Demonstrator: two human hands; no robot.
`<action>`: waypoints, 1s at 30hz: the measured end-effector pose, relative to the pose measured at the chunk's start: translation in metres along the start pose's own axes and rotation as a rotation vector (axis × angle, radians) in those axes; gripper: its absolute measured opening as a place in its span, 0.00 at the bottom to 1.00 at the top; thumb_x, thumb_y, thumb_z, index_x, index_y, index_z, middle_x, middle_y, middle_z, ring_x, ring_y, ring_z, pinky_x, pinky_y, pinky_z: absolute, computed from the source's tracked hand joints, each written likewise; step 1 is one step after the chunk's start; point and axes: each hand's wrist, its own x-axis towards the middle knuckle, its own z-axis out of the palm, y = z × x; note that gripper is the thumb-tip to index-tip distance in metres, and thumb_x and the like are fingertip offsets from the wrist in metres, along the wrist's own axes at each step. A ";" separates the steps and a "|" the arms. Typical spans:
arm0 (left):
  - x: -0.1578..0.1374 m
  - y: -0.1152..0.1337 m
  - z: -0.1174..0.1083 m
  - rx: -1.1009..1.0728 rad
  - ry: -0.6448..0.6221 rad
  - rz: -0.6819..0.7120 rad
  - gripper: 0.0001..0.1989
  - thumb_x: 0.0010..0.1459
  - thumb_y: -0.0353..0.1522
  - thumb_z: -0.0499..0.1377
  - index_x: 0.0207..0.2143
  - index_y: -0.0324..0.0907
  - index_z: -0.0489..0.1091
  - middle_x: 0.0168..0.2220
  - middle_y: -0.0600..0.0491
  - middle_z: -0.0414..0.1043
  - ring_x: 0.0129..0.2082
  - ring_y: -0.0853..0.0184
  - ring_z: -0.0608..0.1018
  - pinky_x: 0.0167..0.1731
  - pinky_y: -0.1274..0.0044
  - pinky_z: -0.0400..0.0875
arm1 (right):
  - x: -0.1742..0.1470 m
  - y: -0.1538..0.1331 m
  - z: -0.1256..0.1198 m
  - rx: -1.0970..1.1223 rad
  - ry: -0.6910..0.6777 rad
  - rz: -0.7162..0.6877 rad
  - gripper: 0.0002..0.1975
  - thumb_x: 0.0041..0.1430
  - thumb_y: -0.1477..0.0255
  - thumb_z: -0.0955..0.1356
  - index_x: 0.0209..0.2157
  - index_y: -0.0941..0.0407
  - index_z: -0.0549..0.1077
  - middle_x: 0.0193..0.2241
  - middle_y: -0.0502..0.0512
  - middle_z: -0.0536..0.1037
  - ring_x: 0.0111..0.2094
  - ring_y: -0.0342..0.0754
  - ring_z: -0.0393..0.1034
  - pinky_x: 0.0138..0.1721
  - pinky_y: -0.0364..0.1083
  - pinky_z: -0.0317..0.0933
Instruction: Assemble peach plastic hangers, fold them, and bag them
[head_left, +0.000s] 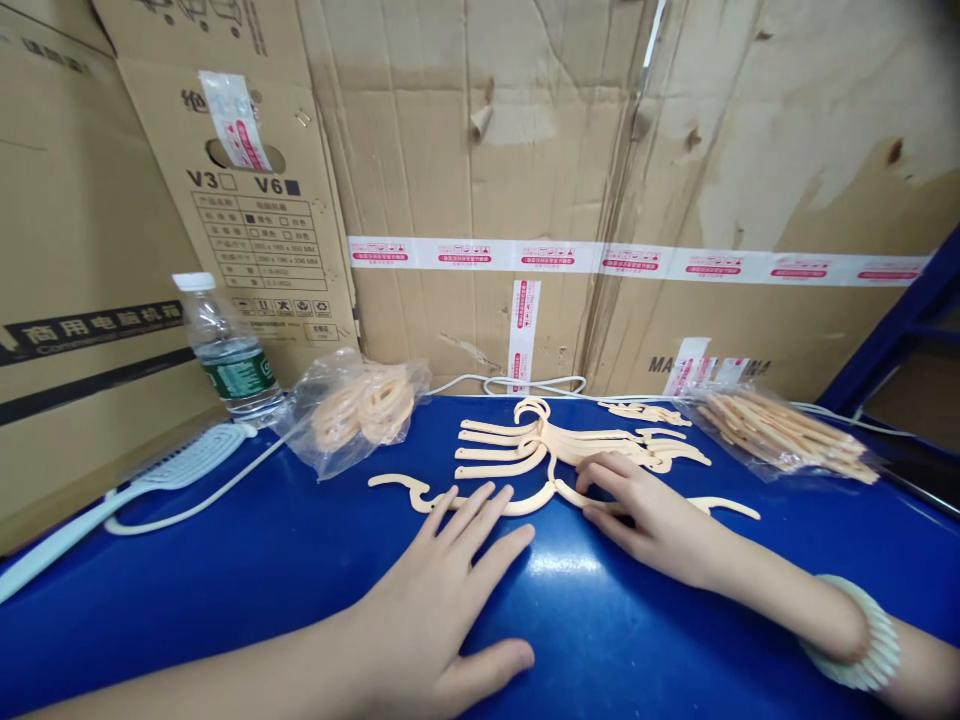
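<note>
A beige folding clothes hanger (534, 503) lies spread on the blue table, its hook pointing away from me. My left hand (442, 590) rests with spread fingers, its fingertips at the hanger's left arm. My right hand (652, 510) is bent over the right arm of the same hanger, thumb and fingers closed around it; part of that arm is hidden underneath. Just beyond lie several similar hangers (491, 470) in an overlapping row, their hooks bunched in the middle. Small loose beige pieces (649, 413) sit behind them at the right.
A clear bag of beige rounded parts (360, 405) stands back left, near a water bottle (240, 370) and a pale hairbrush (187, 465). Another bag holds long beige pieces (780, 430) at right. White cable (217, 498) runs along the table. Cardboard (480, 180) walls the back.
</note>
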 end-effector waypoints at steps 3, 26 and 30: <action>0.002 -0.003 -0.001 -0.022 -0.039 -0.024 0.35 0.61 0.48 0.55 0.66 0.47 0.53 0.68 0.41 0.48 0.67 0.45 0.52 0.60 0.46 0.50 | 0.000 0.001 0.003 0.004 0.006 0.004 0.07 0.65 0.73 0.60 0.42 0.56 0.66 0.47 0.62 0.69 0.50 0.53 0.64 0.52 0.54 0.62; 0.003 -0.004 -0.005 0.162 0.081 0.176 0.24 0.64 0.42 0.53 0.58 0.40 0.64 0.61 0.43 0.65 0.57 0.47 0.71 0.51 0.55 0.68 | 0.002 -0.003 0.001 -0.069 0.025 -0.131 0.03 0.57 0.77 0.63 0.32 0.56 0.68 0.29 0.54 0.71 0.32 0.50 0.64 0.36 0.48 0.59; 0.004 0.000 -0.008 0.230 0.187 0.295 0.18 0.66 0.38 0.50 0.50 0.37 0.70 0.52 0.43 0.74 0.48 0.50 0.77 0.45 0.60 0.72 | 0.000 -0.009 -0.003 -0.070 -0.038 -0.206 0.05 0.50 0.79 0.64 0.28 0.55 0.63 0.23 0.49 0.67 0.26 0.46 0.59 0.34 0.47 0.56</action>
